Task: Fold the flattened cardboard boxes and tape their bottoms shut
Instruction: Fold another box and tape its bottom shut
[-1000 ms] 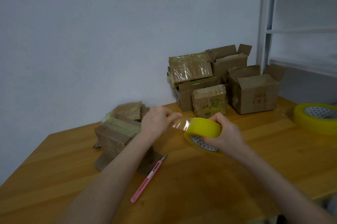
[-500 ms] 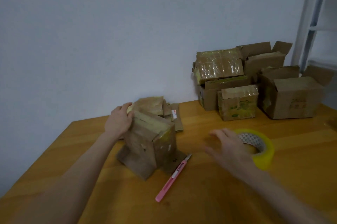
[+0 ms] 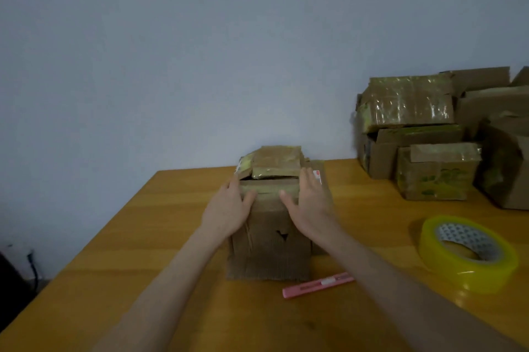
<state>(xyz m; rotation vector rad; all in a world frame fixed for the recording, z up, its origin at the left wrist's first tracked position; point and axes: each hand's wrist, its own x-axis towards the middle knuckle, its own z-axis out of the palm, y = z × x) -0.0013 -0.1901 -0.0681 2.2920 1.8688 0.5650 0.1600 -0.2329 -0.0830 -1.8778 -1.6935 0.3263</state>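
While both hands bracket a small cardboard box (image 3: 269, 248) standing at the middle of the wooden desk (image 3: 137, 265), the left hand (image 3: 229, 210) lies flat against its 9 o'clock side and the right hand (image 3: 313, 208) against its 3 o'clock side. The fingers of each are straight and loosely together, and the thumbs reach inward over the taped upper edge, so neither hand is curled round anything. The box's near face shows a small tear, and a strip of glossy tape runs along its top.

Directly behind it, at 12 o'clock, a low stack of flattened boxes (image 3: 276, 161) rests near the pale wall (image 3: 200, 51). A pink utility knife (image 3: 317, 285) lies on the desk at the box's 5 o'clock, just beside its lower corner and under the right forearm. At 3 o'clock, well apart from the box, a roll of yellow tape (image 3: 469, 274) lies on its side with its patterned core facing up. A pile of folded boxes (image 3: 412, 134) — several wrapped in shiny tape, some with flaps standing open — is heaped against the wall at 2 o'clock.
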